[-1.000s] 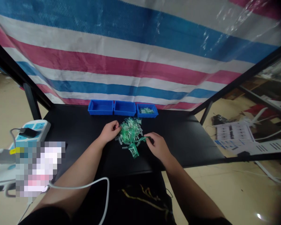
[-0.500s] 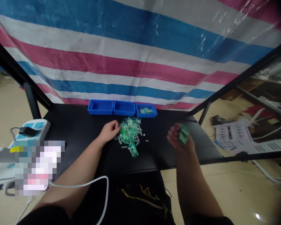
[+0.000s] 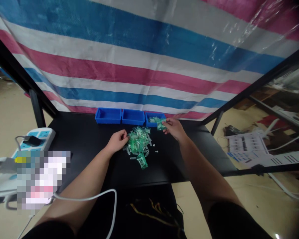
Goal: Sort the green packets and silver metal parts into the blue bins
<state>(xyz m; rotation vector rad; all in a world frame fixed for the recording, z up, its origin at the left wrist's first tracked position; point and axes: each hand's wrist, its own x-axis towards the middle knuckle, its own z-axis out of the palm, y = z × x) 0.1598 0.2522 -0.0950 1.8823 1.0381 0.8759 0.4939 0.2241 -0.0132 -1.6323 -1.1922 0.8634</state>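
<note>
My right hand (image 3: 176, 128) pinches a small green-printed clear plastic packet (image 3: 160, 125) at the front right corner of the right blue bin (image 3: 151, 124). Similar packets lie inside that bin. Fingers curled, my left hand (image 3: 117, 140) rests at the left edge of a pile of green packets and small clear pieces (image 3: 139, 141). Whether it grips anything there is hidden. One packet (image 3: 142, 161) lies at the near side of the pile, and a small screw-like piece (image 3: 156, 151) sits to the right.
Left of the right bin stand a middle blue bin (image 3: 133, 117) and a left blue bin (image 3: 108, 116). A power strip (image 3: 43, 134) and a blurred-out object (image 3: 43, 181) with a white cable (image 3: 89, 198) are at the left. Striped sheeting (image 3: 144, 74) hangs behind the black table (image 3: 169, 166).
My right hand has moved left and away from me with the green packet, from above the table's right side to the right bin. My left hand has stayed by the pile.
</note>
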